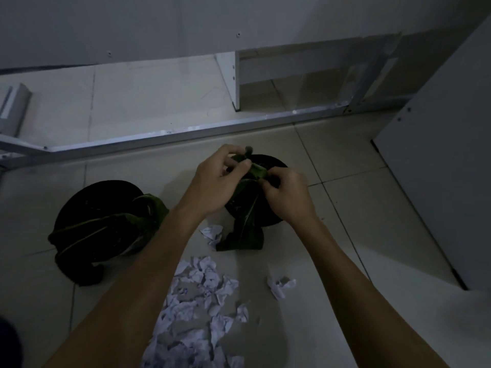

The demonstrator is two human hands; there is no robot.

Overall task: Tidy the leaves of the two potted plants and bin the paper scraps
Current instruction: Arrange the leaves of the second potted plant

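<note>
Two black pots stand on the tiled floor. Over the right pot (276,163) my left hand (218,179) and my right hand (287,192) both pinch a small green leaf (257,170) of its plant. A larger leaf (245,232) droops over that pot's near rim onto the floor. The left pot (90,200) holds a plant whose dark leaves (106,232) hang down over its front. White crumpled paper scraps (199,296) lie scattered on the floor below my arms, with a separate scrap (280,285) to the right.
A white metal frame bar (186,131) runs across the floor behind the pots. A white cabinet panel (438,160) stands at the right, close to the right pot. A white wall rises at the back. No bin is in view.
</note>
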